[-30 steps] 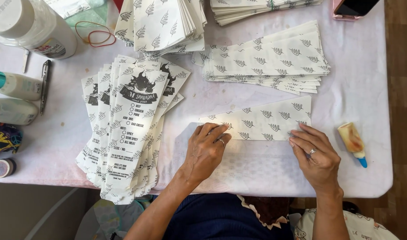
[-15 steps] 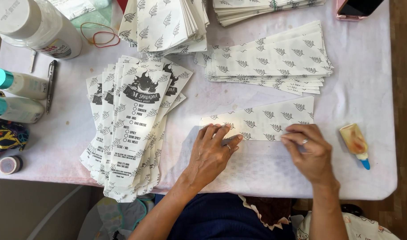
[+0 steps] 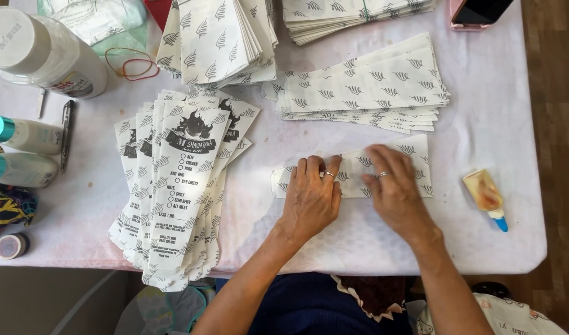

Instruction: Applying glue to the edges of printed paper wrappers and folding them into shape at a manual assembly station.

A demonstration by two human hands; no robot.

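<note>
Paper bag (image 3: 415,162), white with a leaf print, lies flat near the front of the counter (image 3: 483,124). Both hands press on it, left hand (image 3: 312,198) and right hand (image 3: 393,192), fingers spread, beside a glue bottle (image 3: 485,197).

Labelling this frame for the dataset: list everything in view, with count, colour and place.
folded paper strip: one, white with leaf print, front centre, under both hands
fanned printed bags: one pile, white with black print, left of centre
flat sheet stack: one, leaf print, behind the strip
rear stacks: two, leaf print, far edge
glue bottle: one, yellowish with blue tip, lying at right
large jar: one, white, far left corner
teal-capped bottles: two, white, lying at left edge
rubber bands: red and yellow, beside the jar
pen: one, dark, left
phone: one, pink case, far right
table cover: white
left hand: flat on strip, ring
right hand: flat on strip, ring
</note>
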